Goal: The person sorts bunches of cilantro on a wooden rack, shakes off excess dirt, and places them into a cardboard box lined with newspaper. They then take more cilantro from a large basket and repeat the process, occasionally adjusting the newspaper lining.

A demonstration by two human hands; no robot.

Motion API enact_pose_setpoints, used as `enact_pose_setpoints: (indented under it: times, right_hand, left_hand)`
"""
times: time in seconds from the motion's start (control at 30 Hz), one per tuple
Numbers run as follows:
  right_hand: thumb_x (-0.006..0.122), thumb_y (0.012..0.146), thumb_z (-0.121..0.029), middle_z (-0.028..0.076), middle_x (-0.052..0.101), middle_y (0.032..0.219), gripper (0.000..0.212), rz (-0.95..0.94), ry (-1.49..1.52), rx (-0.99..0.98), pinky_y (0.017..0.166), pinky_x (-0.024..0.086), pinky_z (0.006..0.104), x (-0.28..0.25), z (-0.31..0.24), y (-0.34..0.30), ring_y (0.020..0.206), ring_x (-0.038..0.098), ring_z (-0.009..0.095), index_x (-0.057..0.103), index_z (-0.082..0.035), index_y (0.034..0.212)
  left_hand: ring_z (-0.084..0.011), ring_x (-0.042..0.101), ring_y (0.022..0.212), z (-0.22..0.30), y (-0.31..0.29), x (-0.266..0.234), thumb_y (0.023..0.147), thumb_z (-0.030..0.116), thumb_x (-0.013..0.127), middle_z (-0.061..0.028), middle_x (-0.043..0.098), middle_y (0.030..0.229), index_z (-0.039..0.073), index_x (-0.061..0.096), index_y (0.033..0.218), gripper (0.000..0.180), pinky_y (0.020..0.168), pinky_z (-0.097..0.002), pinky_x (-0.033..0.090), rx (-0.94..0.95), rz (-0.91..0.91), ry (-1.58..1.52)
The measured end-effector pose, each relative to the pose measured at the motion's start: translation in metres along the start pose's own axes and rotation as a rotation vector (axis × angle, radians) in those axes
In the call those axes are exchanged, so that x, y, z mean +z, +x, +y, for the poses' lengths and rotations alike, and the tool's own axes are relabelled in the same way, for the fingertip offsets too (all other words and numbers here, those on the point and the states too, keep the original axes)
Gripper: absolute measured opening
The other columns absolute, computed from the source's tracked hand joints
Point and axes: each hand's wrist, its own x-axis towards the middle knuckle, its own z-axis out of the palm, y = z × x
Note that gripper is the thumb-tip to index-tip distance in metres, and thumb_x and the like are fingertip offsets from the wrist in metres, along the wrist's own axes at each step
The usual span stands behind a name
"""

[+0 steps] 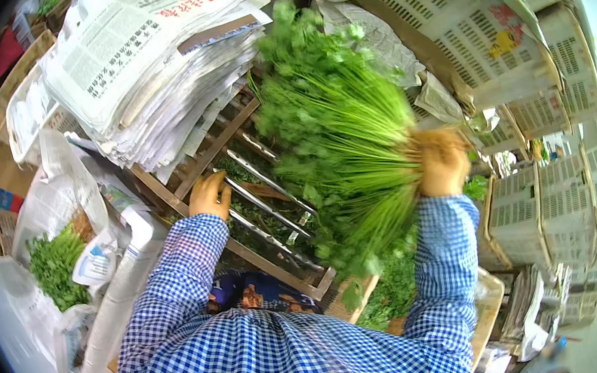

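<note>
Through the head camera I am looking down on a person in a blue-and-white checked top [260,350]. At 3 o'clock the right hand [444,160] is holding a large bunch of leafy green herbs [341,135] with long, pale-green stems and brownish root ends. Its fingers are closing around the gathered base; the stems are fanning out toward 9 o'clock, the leaves blurring. The bunch is filling the space from the centre to 1 o'clock, partly covering a brown metal rack with shiny silver bars [268,207].

At 9 o'clock the left hand [209,197] is resting at the rack's near-left edge, its fingers curling and slightly parted; I cannot tell whether they are pinching a bar. A thick stack of printed newspapers [146,63] is sitting at 10 to 11 o'clock, and pale slotted plastic crates [442,16] are rising at 1 to 2 o'clock.

For good handling, I am favouring a firm grasp low on the stems, tight enough against slipping, gentle enough against crushing. The outer stems are splaying widely and could snag on the bars, so I am judging that raising the leaves clear matters, with the left hand steadying the rack.
</note>
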Motion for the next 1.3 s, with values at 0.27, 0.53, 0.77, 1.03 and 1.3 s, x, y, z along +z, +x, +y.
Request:
enact_pose_setpoints:
  times: [0.27, 0.53, 0.77, 1.03, 1.3]
  right_hand:
    - [0.077, 0.088, -0.014, 0.01, 0.07, 0.081, 0.016, 0.046, 0.139, -0.022, 0.068, 0.054, 0.0311, -0.01, -0.059, -0.025, 0.071, 0.067, 0.019, 0.07, -0.002, 0.095]
    - [0.071, 0.091, -0.002, 0.009, 0.07, 0.081, 0.003, 0.118, -0.002, -0.349, 0.058, 0.051, 0.028, -0.085, -0.164, -0.117, 0.066, 0.064, 0.016, 0.069, -0.001, 0.093]
    - [0.074, 0.081, -0.008, 0.015, 0.069, 0.08, 0.014, -0.461, 0.075, -0.118, 0.063, 0.055, 0.0363, -0.123, -0.273, -0.201, 0.072, 0.068, 0.027, 0.074, 0.0, 0.094]
    - [0.075, 0.08, -0.008, 0.015, 0.072, 0.083, 0.017, -0.598, 0.504, -0.486, 0.059, 0.055, 0.0374, -0.08, -0.265, -0.168, 0.065, 0.067, 0.028, 0.074, 0.0, 0.095]
    - [0.069, 0.089, -0.002, 0.012, 0.073, 0.086, 0.012, -0.463, 0.829, 0.05, 0.06, 0.058, 0.0299, 0.028, -0.183, -0.148, 0.066, 0.067, 0.016, 0.068, 0.0, 0.1]
  left_hand:
    - [-0.0386, 0.05, 0.13, -0.001, 0.004, 0.003, 0.099, 0.023, 0.059, -0.0185, 0.057, 0.14, 0.006, 0.056, 0.138, 0.043, 0.117, -0.0489, 0.034, 0.02, -0.058, -0.096]
    - [-0.0283, 0.055, 0.131, -0.008, -0.018, -0.032, 0.095, 0.0, 0.06, -0.014, 0.061, 0.138, 0.006, 0.06, 0.135, 0.04, 0.112, -0.0395, 0.043, -0.133, 0.273, -0.784]
    - [-0.0304, 0.058, 0.127, 0.074, -0.015, -0.19, 0.103, 0.032, 0.056, -0.0196, 0.06, 0.137, 0.004, 0.056, 0.137, 0.044, 0.11, -0.0424, 0.045, 0.603, 0.119, -0.908]
    - [-0.0371, 0.03, 0.148, 0.097, -0.064, -0.099, 0.091, 0.075, 0.043, -0.0226, 0.031, 0.159, 0.011, 0.032, 0.156, 0.092, 0.122, -0.0539, 0.024, 0.628, -1.279, -1.166]
    - [-0.0372, 0.028, 0.149, 0.091, -0.003, -0.05, 0.088, 0.076, 0.046, -0.0233, 0.026, 0.162, 0.012, 0.021, 0.16, 0.1, 0.123, -0.0532, 0.022, 0.093, -1.417, -1.172]
